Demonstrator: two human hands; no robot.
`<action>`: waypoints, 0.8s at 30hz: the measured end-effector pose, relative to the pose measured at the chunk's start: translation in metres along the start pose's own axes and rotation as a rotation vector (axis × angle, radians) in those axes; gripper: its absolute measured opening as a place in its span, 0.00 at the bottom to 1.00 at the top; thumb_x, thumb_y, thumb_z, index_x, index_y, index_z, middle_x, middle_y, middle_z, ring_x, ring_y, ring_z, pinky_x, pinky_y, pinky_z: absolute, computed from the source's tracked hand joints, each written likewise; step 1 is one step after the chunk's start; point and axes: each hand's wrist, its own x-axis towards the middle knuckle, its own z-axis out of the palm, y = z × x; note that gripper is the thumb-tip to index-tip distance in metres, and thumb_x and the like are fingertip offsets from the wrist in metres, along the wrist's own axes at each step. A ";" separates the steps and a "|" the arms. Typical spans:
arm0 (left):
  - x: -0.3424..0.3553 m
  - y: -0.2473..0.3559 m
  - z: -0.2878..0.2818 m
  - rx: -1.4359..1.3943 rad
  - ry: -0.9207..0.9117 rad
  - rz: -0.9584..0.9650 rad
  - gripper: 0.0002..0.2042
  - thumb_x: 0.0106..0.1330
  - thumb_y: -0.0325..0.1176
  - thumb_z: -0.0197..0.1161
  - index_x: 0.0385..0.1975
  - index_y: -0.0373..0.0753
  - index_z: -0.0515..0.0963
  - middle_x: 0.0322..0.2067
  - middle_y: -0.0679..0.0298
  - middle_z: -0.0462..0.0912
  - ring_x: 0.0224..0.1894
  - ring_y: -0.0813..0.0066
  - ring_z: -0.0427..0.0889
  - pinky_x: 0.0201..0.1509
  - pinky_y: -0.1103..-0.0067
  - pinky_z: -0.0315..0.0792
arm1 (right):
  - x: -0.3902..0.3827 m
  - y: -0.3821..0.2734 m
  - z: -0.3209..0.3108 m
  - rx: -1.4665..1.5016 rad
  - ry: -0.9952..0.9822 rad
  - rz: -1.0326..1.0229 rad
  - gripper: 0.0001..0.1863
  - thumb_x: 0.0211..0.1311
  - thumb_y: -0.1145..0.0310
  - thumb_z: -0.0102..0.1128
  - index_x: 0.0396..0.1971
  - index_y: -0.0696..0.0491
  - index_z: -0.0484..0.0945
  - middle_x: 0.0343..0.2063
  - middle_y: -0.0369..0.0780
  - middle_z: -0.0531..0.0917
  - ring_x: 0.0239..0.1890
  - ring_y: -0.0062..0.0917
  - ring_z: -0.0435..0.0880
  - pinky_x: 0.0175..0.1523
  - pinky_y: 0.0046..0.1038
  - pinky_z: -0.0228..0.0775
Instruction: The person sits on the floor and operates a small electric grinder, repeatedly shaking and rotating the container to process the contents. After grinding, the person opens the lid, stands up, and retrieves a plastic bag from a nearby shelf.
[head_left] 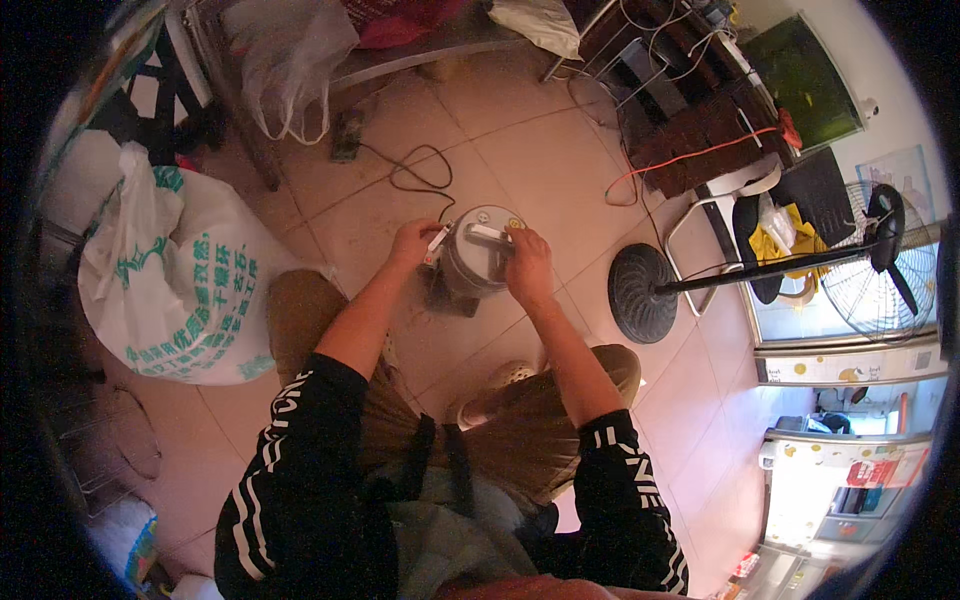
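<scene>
A round silver machine (pixel 470 262) with a flat metal lid stands on the tiled floor between my feet. On the lid is a pale bar-shaped handle (pixel 488 235), with round stickers near the far rim. My left hand (pixel 408 247) is at the machine's left side, its fingers closed on a small white-and-metal latch (pixel 437 243). From the right, my right hand (pixel 530 262) grips the lid's edge beside the handle; its fingertips are partly hidden. A dark cord (pixel 425 180) runs from the back of the machine and loops on the floor.
A large white plastic sack (pixel 190 280) with green print stands at my left. Far off, a clear plastic bag (pixel 290 80) hangs from a low table. To the right are a standing fan's round black base (pixel 641 293), a chair, and an orange cord (pixel 690 148).
</scene>
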 end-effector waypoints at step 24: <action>0.000 0.027 -0.009 0.318 -0.143 -0.030 0.08 0.65 0.25 0.55 0.40 0.33 0.78 0.35 0.58 0.83 0.36 0.67 0.81 0.40 0.73 0.74 | -0.002 -0.012 -0.026 0.024 -0.083 0.134 0.13 0.47 0.74 0.56 0.36 0.51 0.77 0.43 0.43 0.77 0.53 0.39 0.73 0.56 0.45 0.62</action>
